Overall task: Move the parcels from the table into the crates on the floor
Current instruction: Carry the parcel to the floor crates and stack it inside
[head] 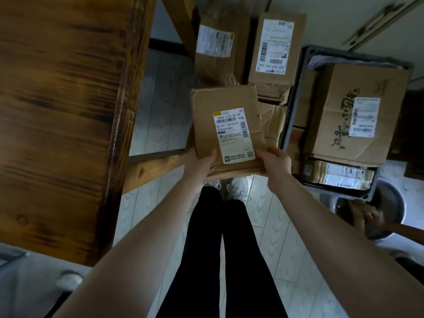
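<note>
A flat brown cardboard parcel [226, 125] with a white shipping label hangs in the air above the floor, in front of my legs. My left hand [199, 165] grips its near left corner, thumb on top. My right hand [275, 162] grips its near right corner. To the right on the floor stands a dark grey crate [296, 104] holding several labelled cardboard parcels, the largest one [358, 111] printed with black characters. Beyond the held parcel, two more labelled parcels [215, 49] [274, 47] stand by the wall; whether they sit in a crate is hidden.
The dark wooden table [59, 115] fills the left side, its leg and crossbar [156, 164] running under my left hand. A crumpled carton [273, 120] lies between the held parcel and the crate. A round metal basin [387, 212] sits at the right on the pale plank floor.
</note>
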Available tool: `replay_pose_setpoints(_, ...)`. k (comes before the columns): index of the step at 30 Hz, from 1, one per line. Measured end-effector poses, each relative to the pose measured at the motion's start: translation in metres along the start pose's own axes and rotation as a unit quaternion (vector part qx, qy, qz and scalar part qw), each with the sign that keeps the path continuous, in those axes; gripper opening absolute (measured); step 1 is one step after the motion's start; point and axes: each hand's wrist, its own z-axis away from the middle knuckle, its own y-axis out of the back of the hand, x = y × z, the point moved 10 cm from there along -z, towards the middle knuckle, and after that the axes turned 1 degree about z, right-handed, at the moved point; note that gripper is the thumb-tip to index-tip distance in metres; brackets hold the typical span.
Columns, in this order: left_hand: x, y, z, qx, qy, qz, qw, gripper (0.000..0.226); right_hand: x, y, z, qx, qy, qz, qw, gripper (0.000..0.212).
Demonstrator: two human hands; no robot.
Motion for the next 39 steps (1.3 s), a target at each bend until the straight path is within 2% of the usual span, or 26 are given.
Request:
replay_pose_setpoints(4, -0.007, -0.008, -0.006, 0.005, 0.020, 0.014, 1.000, 0.055, 0.020, 0.011, 0.000, 0.052, -0.057, -0.021, 0.997, 0.058)
replay_pose_setpoints(7, -0.001, 0.000, -0.010, 0.023, 0.033, -0.026, 0.999, 0.078, 0.027, 0.009, -0.001, 0.030, -0.074, -0.011, 0.997, 0.067)
replay_pose_setpoints(11, 0.045, 0.017, -0.019, 0.112, -0.060, -0.142, 0.982, 0.084, 0.034, 0.012, -0.001, 0.047, -0.073, -0.014, 0.996, 0.073)
replay_pose_setpoints(14, 0.092, 0.009, -0.035, 0.114, -0.141, -0.200, 0.963, 0.087, 0.049, 0.011, 0.008, 0.045, -0.130, -0.030, 0.990, 0.062)
replay_pose_setpoints(17, 0.116, -0.005, -0.055, 0.080, -0.177, -0.235, 0.952, 0.080, 0.060, -0.003, 0.018, -0.006, -0.164, -0.096, 0.982, 0.041)
replay_pose_setpoints(21, 0.122, -0.013, -0.062, 0.068, -0.173, -0.253, 0.949, 0.046, 0.065, -0.006, 0.020, 0.006, -0.166, -0.139, 0.976, 0.036)
replay_pose_setpoints(26, 0.113, 0.004, -0.049, 0.128, -0.156, -0.255, 0.946, 0.042, 0.054, 0.008, 0.017, 0.063, -0.121, -0.156, 0.978, 0.045)
replay_pose_setpoints(30, 0.106, 0.021, -0.036, 0.174, -0.130, -0.264, 0.940, 0.055, 0.028, 0.021, 0.007, 0.067, -0.076, -0.153, 0.983, 0.018)
replay_pose_setpoints(33, 0.100, 0.025, -0.028, 0.177, -0.119, -0.264, 0.940, 0.057, 0.003, 0.025, -0.003, 0.062, -0.025, -0.113, 0.991, 0.013)
replay_pose_setpoints(35, 0.097, 0.027, -0.022, 0.182, -0.123, -0.264, 0.939, 0.055, -0.010, 0.025, -0.010, 0.066, -0.008, -0.102, 0.993, 0.027)
replay_pose_setpoints(39, 0.091, 0.033, -0.020, 0.198, -0.124, -0.248, 0.940, 0.053, -0.048, 0.019, -0.024, 0.057, 0.064, -0.063, 0.994, 0.038)
